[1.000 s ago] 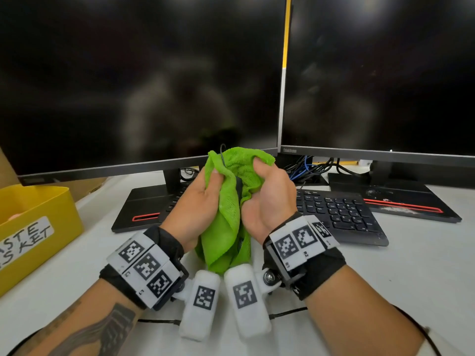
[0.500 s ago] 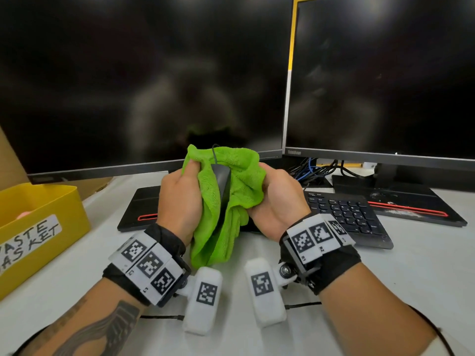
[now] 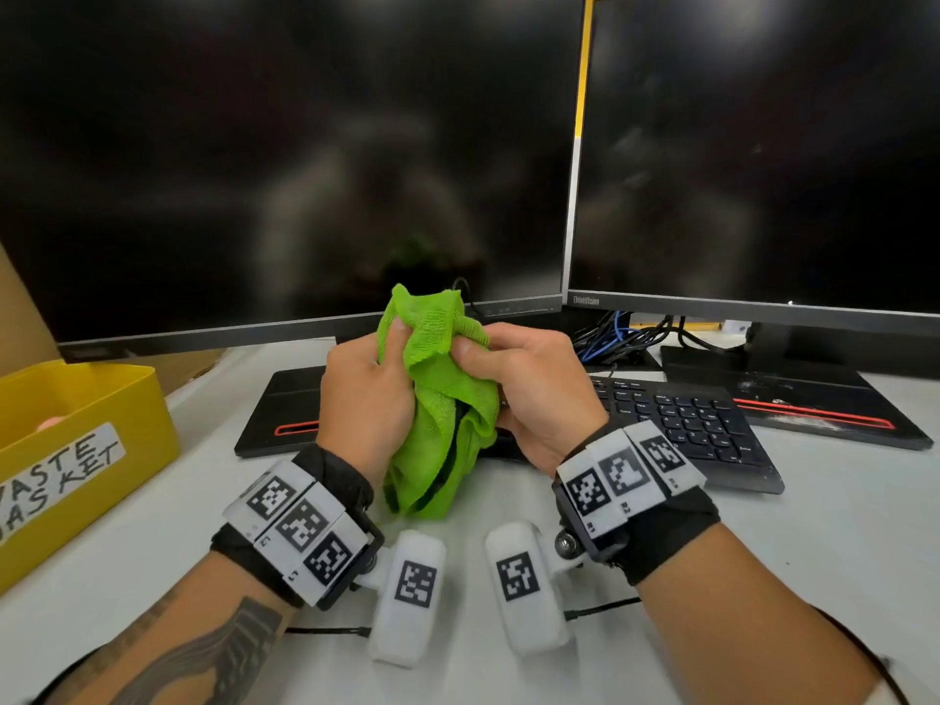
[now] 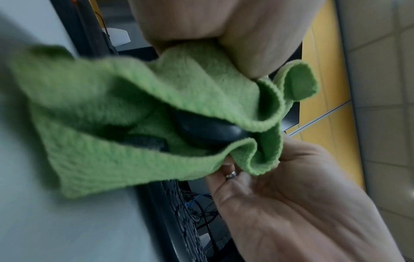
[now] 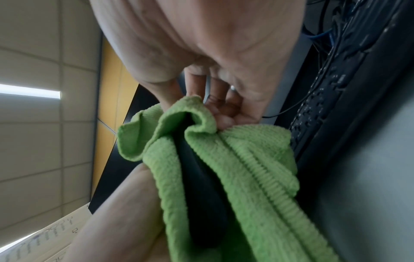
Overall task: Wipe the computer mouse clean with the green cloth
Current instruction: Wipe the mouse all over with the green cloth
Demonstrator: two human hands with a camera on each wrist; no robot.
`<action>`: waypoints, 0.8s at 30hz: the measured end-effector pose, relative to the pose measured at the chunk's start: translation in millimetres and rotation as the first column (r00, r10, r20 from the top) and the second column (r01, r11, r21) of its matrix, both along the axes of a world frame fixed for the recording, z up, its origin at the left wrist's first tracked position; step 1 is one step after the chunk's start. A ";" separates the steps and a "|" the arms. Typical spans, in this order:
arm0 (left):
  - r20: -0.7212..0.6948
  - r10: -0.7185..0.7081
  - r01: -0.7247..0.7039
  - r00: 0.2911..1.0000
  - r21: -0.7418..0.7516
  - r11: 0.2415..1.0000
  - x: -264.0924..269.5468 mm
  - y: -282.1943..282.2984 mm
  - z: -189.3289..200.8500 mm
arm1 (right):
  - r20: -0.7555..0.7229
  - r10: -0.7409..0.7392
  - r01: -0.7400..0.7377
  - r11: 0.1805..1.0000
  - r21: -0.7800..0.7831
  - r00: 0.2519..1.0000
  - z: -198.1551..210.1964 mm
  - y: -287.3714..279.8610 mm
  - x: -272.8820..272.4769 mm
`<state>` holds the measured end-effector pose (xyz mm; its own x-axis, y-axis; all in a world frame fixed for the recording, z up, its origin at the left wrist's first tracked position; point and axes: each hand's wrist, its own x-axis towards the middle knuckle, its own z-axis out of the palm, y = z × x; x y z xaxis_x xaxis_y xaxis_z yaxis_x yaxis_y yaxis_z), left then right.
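The green cloth (image 3: 437, 394) is bunched around the black computer mouse (image 4: 208, 131), held above the desk between both hands. In the head view only a dark sliver of the mouse (image 3: 458, 424) shows through a fold. My left hand (image 3: 366, 394) grips the cloth and the mouse from the left, thumb up on the cloth. My right hand (image 3: 519, 374) pinches the cloth's upper right edge, fingers curled. In the right wrist view the mouse (image 5: 199, 195) lies inside the cloth (image 5: 253, 177). Its thin cable rises behind the cloth's top.
A black keyboard (image 3: 686, 424) lies behind the hands. Two dark monitors (image 3: 280, 155) stand on bases at the back of the white desk (image 3: 839, 526). A yellow waste basket (image 3: 76, 440) sits at the left. Tangled cables (image 3: 620, 338) lie between the monitor stands.
The cloth has closed back over the mouse, which showed half a second ago. My right thumb moved up to pinch the cloth's top edge. Both hands shifted a little away.
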<state>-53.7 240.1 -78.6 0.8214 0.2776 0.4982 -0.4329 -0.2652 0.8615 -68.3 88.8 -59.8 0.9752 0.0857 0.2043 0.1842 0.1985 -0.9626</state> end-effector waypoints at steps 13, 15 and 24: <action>-0.235 -0.427 0.377 0.873 -0.231 0.897 -11.6 -16.2 4.3 | -0.129 -0.213 0.234 0.955 0.184 0.969 -4.3 -7.6 12.6; -0.211 -0.336 0.320 0.918 -0.107 0.941 -7.3 -13.2 2.5 | -0.134 -0.137 0.163 0.965 0.205 0.981 -2.5 -7.1 9.8; -0.083 0.000 0.010 0.997 0.113 0.994 -9.3 3.4 10.7 | -0.144 0.038 -0.043 0.999 -0.033 0.989 -1.1 -4.5 0.1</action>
<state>-63.0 243.5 -68.0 0.8624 0.2194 0.4561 -0.3627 -0.3608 0.8593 -68.2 84.3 -60.9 0.9897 0.1303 0.0586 0.0362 0.1683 -0.9851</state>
